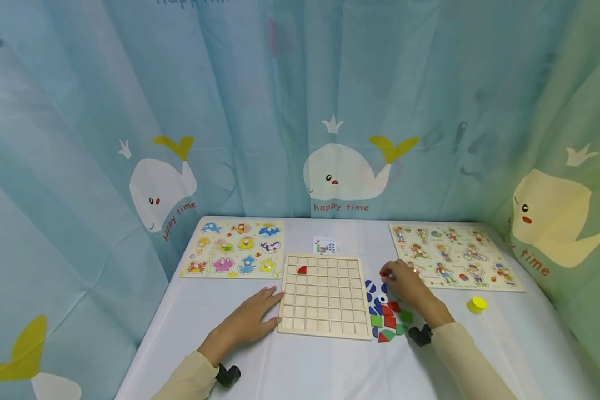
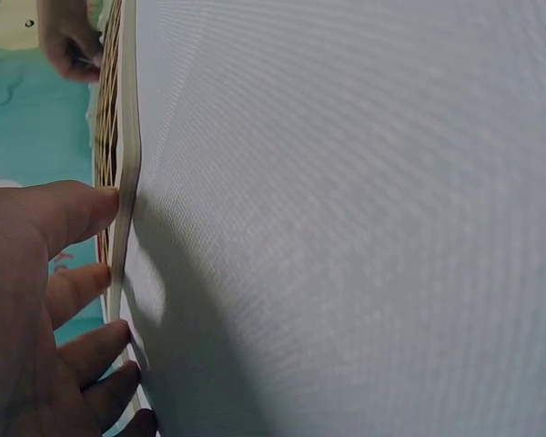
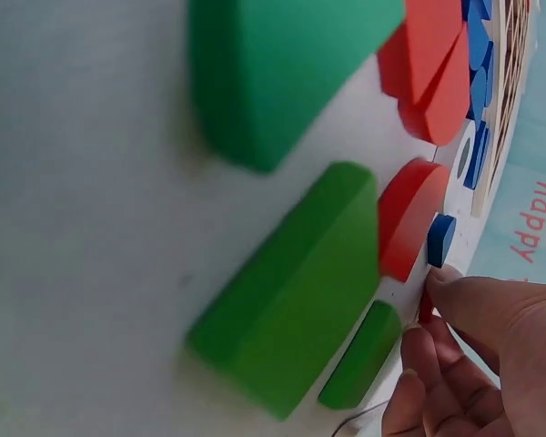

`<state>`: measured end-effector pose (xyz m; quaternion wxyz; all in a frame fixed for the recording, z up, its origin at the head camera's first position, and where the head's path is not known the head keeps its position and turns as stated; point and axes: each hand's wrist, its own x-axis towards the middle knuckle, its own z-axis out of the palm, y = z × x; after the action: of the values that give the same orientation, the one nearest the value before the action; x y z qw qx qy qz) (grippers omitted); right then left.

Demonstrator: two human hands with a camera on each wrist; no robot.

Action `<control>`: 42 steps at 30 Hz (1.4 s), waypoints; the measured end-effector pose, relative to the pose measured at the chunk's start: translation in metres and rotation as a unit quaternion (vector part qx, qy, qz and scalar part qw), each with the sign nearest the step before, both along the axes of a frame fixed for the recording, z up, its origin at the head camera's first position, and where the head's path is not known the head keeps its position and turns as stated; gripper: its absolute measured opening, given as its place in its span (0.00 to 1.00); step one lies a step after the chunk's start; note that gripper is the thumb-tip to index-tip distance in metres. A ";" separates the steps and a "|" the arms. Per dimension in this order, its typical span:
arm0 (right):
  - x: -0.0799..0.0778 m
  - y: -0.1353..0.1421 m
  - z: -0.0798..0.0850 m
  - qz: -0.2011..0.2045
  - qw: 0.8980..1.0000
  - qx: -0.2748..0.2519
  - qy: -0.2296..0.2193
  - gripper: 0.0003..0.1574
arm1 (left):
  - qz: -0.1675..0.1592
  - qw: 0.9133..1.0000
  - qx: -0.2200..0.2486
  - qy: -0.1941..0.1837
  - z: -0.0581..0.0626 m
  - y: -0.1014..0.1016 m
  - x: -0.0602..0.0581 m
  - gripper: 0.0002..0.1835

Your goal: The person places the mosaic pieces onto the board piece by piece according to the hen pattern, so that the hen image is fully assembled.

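Observation:
A wooden grid board [image 1: 325, 336] lies flat at the middle of the table, with one red quarter-circle piece [image 1: 302, 270] in an upper-left cell. My left hand [image 1: 250, 316] rests along the board's left edge; in the left wrist view the thumb and fingertips touch its rim, fingers spread. To the right of the board, my right hand [image 1: 405, 283] pinches a small red piece [image 3: 426, 306] between thumb and fingers. Its full shape is hidden. Below that hand lie loose blue pieces [image 1: 369, 286], red pieces [image 1: 390, 321] and green pieces [image 1: 406, 316], some overlapping.
A small printed pattern card [image 1: 324, 245] lies behind the board. At the back left is a sea-animal puzzle [image 1: 240, 250], at the back right a puzzle with figures [image 1: 450, 255]. A yellow cylinder [image 1: 477, 304] stands at right. A whale-print curtain [image 1: 260, 111] hangs behind.

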<state>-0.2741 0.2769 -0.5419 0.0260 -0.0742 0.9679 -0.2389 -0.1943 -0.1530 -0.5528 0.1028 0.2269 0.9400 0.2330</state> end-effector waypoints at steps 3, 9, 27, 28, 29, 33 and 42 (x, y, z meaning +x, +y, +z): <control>-0.004 -0.003 0.000 0.003 1.000 -0.001 0.000 0.09 | 0.002 1.000 -0.003 0.000 -0.001 0.000 0.000 0.34; -0.011 -0.017 0.003 0.018 1.000 0.001 0.000 0.10 | 0.005 1.000 -0.006 0.000 -0.001 0.000 0.000 0.34; -0.006 -0.149 0.023 0.149 0.985 -0.039 0.079 0.08 | 0.001 1.000 -0.006 0.000 0.002 0.002 0.000 0.34; -0.005 -0.157 0.023 0.159 0.983 -0.037 0.084 0.08 | -0.001 1.000 -0.005 0.001 0.002 0.002 0.000 0.34; -0.003 -0.166 0.022 0.167 0.981 -0.037 0.086 0.08 | -0.001 1.000 -0.005 0.002 0.002 0.002 0.000 0.34; 0.001 -0.193 0.020 0.195 0.976 -0.023 0.092 0.09 | -0.004 1.000 -0.001 0.004 0.002 0.001 0.001 0.34; 0.001 -0.217 0.014 0.199 0.975 -0.003 0.099 0.04 | -0.010 1.000 0.006 0.007 0.000 -0.001 0.001 0.34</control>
<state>-0.2727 0.0601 -0.5281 -0.0233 -0.2891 0.9307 -0.2230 -0.1937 -0.1539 -0.5526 0.0973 0.2387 0.9370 0.2357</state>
